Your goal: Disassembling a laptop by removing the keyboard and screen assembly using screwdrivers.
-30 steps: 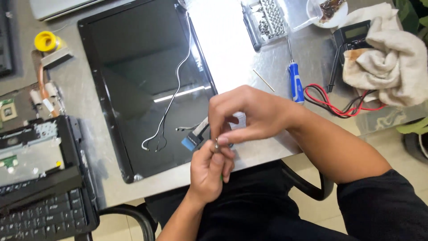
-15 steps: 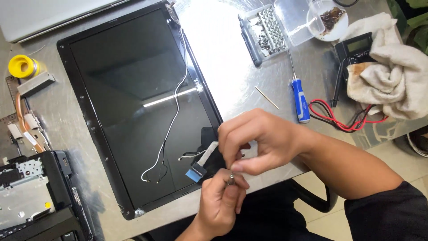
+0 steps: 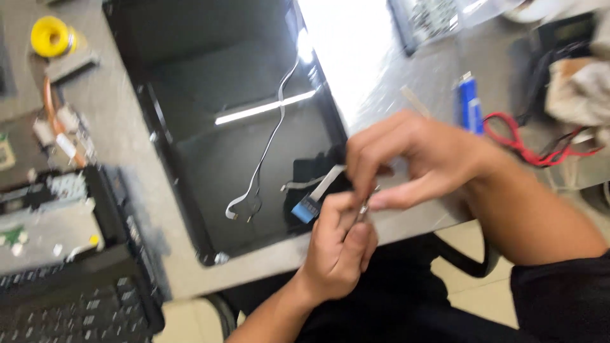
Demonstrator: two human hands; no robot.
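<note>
At the near edge of the table, over the person's lap, the left hand curls into a loose fist with thumb and fingers pinching a small thin metal piece, too blurred to name. The right hand comes in from the right just above it, its thumb and forefinger pressed together on the top of the same piece, the other fingers arched over. The metal piece sits between the two hands, just off the table's front edge. Right beside the left knuckles a flat ribbon cable with a blue tip lies on the lower right corner of a large dark screen panel, next to a black patch. A thin white wire runs up the panel from near its bottom edge toward the top. To the left of the panel sit a black keyboard and an opened circuit board. Farther right, past the right wrist, a blue-handled screwdriver rests near red and black leads, with a crumpled cloth beyond them. At the far left stands a yellow spool.
</note>
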